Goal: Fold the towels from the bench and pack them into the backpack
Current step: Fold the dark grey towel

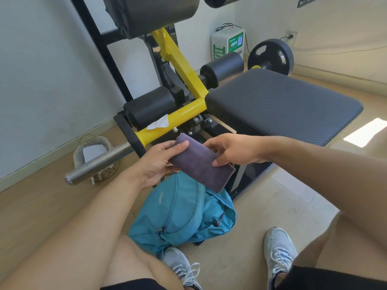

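Both the left hand (160,162) and right hand (232,150) grip a folded dark purple cloth towel (199,163) held above the teal fabric backpack (180,214), the black padded bench (282,103) at 1 o'clock.

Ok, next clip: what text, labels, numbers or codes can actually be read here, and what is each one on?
"30" followed by Chinese characters: green and white box by the wall.
QR code and other print on that box: too small to read.
Small white brand mark on the blue backpack: too blurred to read.
Sign at the top right: cut off, unreadable.
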A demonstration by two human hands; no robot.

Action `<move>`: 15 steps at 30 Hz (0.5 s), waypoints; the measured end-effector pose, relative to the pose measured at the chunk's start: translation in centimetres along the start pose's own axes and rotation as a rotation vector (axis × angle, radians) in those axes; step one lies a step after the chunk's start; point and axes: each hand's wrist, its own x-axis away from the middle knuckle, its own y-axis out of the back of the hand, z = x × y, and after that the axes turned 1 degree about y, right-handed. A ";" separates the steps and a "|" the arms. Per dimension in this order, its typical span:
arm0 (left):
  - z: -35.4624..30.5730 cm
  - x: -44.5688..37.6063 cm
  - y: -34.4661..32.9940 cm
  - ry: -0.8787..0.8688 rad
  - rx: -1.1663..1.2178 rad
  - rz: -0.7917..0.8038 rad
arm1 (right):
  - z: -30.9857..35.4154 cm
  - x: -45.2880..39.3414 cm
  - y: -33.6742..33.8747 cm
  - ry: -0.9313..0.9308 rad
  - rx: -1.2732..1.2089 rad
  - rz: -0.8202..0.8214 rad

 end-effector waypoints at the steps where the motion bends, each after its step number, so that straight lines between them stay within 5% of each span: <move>1: 0.1 -0.2 -0.1 -0.012 -0.014 -0.017 | -0.2 0.0 0.1 -0.002 -0.011 0.021; 8: -0.4 -0.5 -1.5 -0.088 -0.125 0.002 | -0.3 -0.1 -0.5 -0.061 -0.179 0.089; 15: -1.1 -0.6 -1.9 -0.046 -0.138 -0.031 | -0.2 0.2 0.1 -0.041 0.044 -0.025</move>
